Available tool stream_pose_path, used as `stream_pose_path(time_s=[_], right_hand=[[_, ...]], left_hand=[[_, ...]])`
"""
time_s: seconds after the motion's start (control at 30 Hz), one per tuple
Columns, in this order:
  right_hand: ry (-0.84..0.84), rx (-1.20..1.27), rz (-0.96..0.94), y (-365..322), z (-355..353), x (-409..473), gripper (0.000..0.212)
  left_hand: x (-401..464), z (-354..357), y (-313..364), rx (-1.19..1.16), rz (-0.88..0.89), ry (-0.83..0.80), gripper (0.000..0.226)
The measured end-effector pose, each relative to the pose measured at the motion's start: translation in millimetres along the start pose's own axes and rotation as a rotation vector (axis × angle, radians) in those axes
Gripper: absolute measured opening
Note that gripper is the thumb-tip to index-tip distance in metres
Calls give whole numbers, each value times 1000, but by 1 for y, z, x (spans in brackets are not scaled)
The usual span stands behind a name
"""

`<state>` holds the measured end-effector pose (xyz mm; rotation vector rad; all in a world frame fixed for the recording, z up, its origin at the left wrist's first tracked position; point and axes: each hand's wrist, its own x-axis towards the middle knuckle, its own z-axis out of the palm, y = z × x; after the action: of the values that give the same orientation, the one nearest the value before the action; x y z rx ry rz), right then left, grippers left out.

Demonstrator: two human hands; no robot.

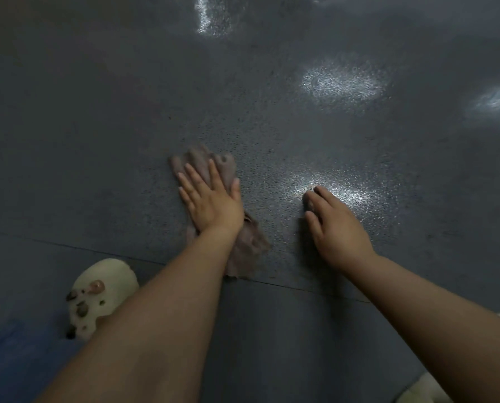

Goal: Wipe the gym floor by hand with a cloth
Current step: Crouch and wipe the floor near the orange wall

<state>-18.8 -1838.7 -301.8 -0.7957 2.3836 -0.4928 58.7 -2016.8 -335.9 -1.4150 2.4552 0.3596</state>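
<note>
A crumpled pinkish-brown cloth (248,245) lies on the dark grey speckled gym floor (126,117) near the middle of the head view. My left hand (211,199) presses flat on the cloth with straight, spread fingers; cloth shows beyond the fingertips and behind the wrist. To the right, my right hand (336,225) rests on the bare floor with its fingers bent and the fingertips touching the floor. It holds nothing.
A cream slipper with brown charms (97,295) is at the lower left, beside my left forearm. Another cream slipper (423,388) peeks in at the lower right. A thin seam (301,289) crosses the floor below the cloth. Light glare patches (342,82) shine farther out.
</note>
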Motion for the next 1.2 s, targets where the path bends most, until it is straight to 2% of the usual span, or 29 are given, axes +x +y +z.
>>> stream_pose_path(time_s=[0.17, 0.27, 0.33, 0.37, 0.43, 0.5, 0.57, 0.7, 0.73, 0.87, 0.93, 0.97, 1.07, 1.2], right_hand=[[138, 129, 58, 9, -1, -5, 46], [189, 177, 99, 13, -1, -15, 46], [230, 203, 131, 18, 1, -23, 45], [261, 206, 148, 19, 1, -27, 45], [309, 213, 176, 19, 7, -35, 44], [323, 198, 169, 11, 17, -41, 43], [272, 119, 132, -3, 36, -45, 46], [123, -211, 201, -29, 70, -43, 80], [116, -234, 211, -29, 73, -43, 82], [83, -245, 98, 5, 60, -36, 61], [63, -310, 85, 30, 41, -34, 73], [70, -316, 111, 44, 29, -33, 75], [113, -322, 314, 104, -11, -38, 58], [180, -419, 572, 174, -58, -60, 59]], left_hand=[[-78, 33, 57, 72, 304, -9, 69], [-114, 44, 84, 130, 468, -231, 67], [-117, 37, 91, 162, 549, -320, 70], [-114, 33, 89, 135, 587, -344, 70], [-105, 19, 77, -68, 632, -377, 62], [-100, 6, 58, -242, 637, -345, 59], [-101, -6, 38, -221, 590, -285, 61], [-111, -13, 14, -109, 417, -282, 61], [-114, -13, 12, -93, 400, -301, 61], [-132, -10, 16, 4, 437, -339, 77], [-141, -5, 26, 58, 464, -318, 87], [-146, -2, 33, 90, 480, -312, 91], [-160, 9, 60, 197, 551, -313, 95], [-167, 18, 86, 314, 600, -319, 100]])
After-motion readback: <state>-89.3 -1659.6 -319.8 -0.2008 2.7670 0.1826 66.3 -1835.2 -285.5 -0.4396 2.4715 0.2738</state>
